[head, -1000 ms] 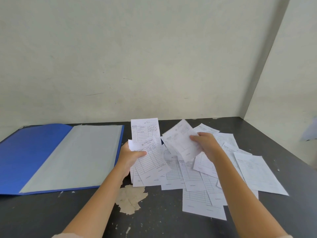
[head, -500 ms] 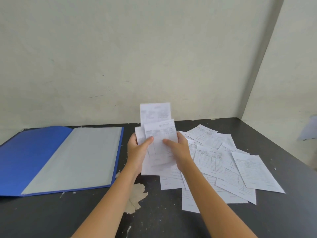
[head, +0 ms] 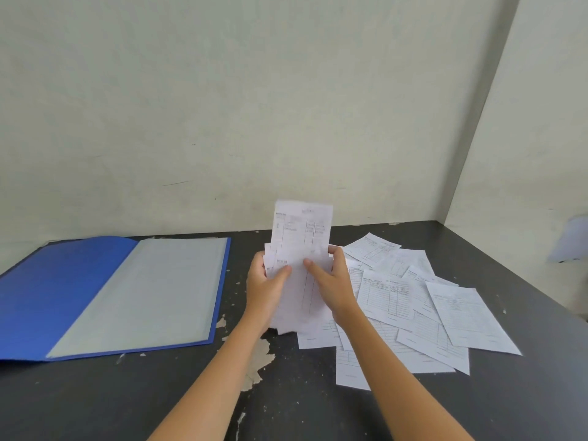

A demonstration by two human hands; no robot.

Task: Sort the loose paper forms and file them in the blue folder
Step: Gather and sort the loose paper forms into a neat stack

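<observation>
A small stack of white printed forms (head: 300,237) stands upright above the table's middle, held between both hands. My left hand (head: 265,289) grips its left edge, thumb on the front sheet. My right hand (head: 334,284) grips the right edge, thumb across the front. Several loose forms (head: 410,300) lie overlapping on the dark table to the right of the hands. The blue folder (head: 63,291) lies open flat at the left, its grey inner page (head: 149,291) facing up.
The dark table (head: 95,399) has patches of peeled surface (head: 259,354) just in front of the hands. A pale wall stands behind, and a side wall closes in at the right, with a blurred pale object (head: 572,240) on it.
My right hand carried a form from the pile over to the stack in my left hand. Both hands now hold the stack together, raised upright.
</observation>
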